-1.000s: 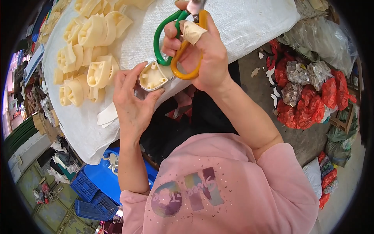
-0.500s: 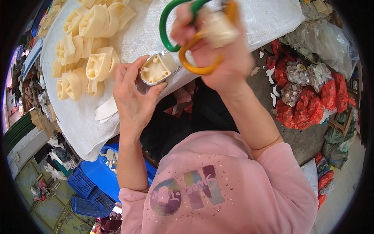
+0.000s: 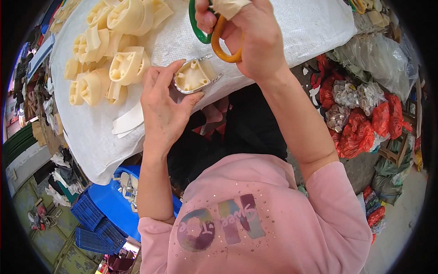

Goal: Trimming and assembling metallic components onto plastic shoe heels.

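Observation:
My left hand [image 3: 165, 102] grips a shallow cream moulded piece with a shiny silver rim [image 3: 193, 76], thumb and fingers at its edges. Small posts stand inside its hollow, and thin silver prongs stick out to the right. Above and to the right, my right hand [image 3: 262, 43] is closed round scissors [image 3: 219, 45] with one green and one orange loop handle. Their blades do not show. A pale wrap or scrap [image 3: 231, 6] lies against that hand at the top edge. Several similar cream pieces [image 3: 130, 66] are heaped left of my left hand.
A white woven sheet [image 3: 169, 36] covers the table. Pale flat strips [image 3: 129, 122] lie near its front edge. Below left stand a blue tub [image 3: 109, 196] with silvery parts and blue crates [image 3: 89, 212]. Red and clear bags [image 3: 356, 132] sit on the floor at right.
My right hand with the scissors has moved up and slightly left, away from the cream piece. My left hand and its piece have shifted a little right. The heap looks shifted as the view moved.

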A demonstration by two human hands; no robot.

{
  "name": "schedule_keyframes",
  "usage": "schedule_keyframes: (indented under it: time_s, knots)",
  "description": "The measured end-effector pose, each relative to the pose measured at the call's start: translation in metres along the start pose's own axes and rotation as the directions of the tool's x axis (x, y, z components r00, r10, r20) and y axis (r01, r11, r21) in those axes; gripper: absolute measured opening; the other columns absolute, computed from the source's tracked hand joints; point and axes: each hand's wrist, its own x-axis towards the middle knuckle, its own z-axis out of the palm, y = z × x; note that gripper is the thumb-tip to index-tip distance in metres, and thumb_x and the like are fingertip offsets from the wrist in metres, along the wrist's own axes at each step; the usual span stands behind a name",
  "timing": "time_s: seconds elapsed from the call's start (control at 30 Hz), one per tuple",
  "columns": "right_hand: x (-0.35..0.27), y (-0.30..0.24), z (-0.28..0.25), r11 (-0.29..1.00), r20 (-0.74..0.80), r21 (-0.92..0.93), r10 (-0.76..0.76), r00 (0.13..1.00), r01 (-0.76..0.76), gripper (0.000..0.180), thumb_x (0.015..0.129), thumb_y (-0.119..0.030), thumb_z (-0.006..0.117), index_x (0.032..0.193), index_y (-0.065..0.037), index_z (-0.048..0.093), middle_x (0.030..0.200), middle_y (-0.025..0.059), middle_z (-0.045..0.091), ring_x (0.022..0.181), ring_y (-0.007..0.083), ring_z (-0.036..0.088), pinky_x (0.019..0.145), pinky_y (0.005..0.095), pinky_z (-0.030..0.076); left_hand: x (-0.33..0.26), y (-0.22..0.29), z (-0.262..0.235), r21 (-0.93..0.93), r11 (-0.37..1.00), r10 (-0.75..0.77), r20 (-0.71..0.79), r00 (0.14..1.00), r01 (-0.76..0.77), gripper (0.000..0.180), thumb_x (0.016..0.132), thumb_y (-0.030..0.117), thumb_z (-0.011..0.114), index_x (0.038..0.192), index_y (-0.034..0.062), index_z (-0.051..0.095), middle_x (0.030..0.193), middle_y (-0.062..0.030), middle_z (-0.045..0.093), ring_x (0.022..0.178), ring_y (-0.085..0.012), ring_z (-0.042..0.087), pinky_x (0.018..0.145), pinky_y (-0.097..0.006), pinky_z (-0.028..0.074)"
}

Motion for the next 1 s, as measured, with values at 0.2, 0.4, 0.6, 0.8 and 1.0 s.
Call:
schedule_keyframes:
  time_s: [0.2,0.4,0.6,0.8,1.0]
  knots:
    - [-0.008,-0.006,-0.005,0.940,0.094,0.101,0.316,0.944,-0.325,0.049,0.095,-0.017,0.051,0.136,0.001,0.034,0.086,0.0045,0.051,0.068,0.0090,0.044,0.061,0.0219,0.036,-0.001,0.000,0.001,-0.011,1.000,-0.013,-0.001,1.000,0.013,0.057,0.058,0.002,0.080,0.112,0.0038,0.061,0.088,-0.0049,0.049,0.077,-0.0175,0.048,0.070,-0.028,0.043]
    - [-0.001,-0.013,-0.008,0.905,0.193,0.113,0.384,0.903,-0.410,0.049,0.095,-0.019,0.051,0.137,0.000,0.033,0.086,0.0054,0.051,0.069,0.0095,0.045,0.062,0.0222,0.037,-0.001,-0.002,0.001,-0.033,0.999,-0.011,-0.001,1.000,0.011,0.057,0.058,0.002,0.079,0.112,0.0036,0.061,0.088,-0.0058,0.050,0.078,-0.0183,0.050,0.071,-0.029,0.043]
    - [-0.002,0.007,-0.013,0.935,0.170,0.033,0.342,0.924,-0.352,0.049,0.095,-0.020,0.051,0.137,-0.001,0.033,0.084,0.0045,0.050,0.069,0.0089,0.044,0.061,0.0213,0.037,0.000,0.001,-0.002,-0.032,0.999,-0.018,0.005,1.000,0.018,0.057,0.057,0.001,0.079,0.111,0.0030,0.061,0.091,-0.0109,0.050,0.083,-0.0246,0.053,0.073,-0.033,0.046]
    - [-0.005,-0.006,-0.011,0.923,0.237,-0.116,0.384,0.892,-0.367,0.048,0.094,-0.019,0.053,0.136,-0.002,0.036,0.085,0.0013,0.047,0.069,0.0075,0.042,0.060,0.0202,0.035,-0.001,-0.001,0.000,-0.048,0.998,-0.032,0.010,0.999,0.032,0.059,0.058,0.002,0.080,0.113,0.0041,0.061,0.088,-0.0069,0.049,0.079,-0.0200,0.050,0.073,-0.030,0.044]
    - [-0.014,-0.003,-0.003,0.943,0.188,-0.182,0.310,0.932,-0.277,0.044,0.094,-0.016,0.054,0.133,-0.003,0.040,0.088,-0.0010,0.046,0.073,0.0066,0.041,0.064,0.0213,0.034,-0.001,0.004,-0.003,-0.046,0.997,-0.062,0.010,0.998,0.062,0.059,0.057,0.000,0.080,0.113,0.0046,0.062,0.088,-0.0073,0.050,0.081,-0.0209,0.051,0.075,-0.030,0.044]
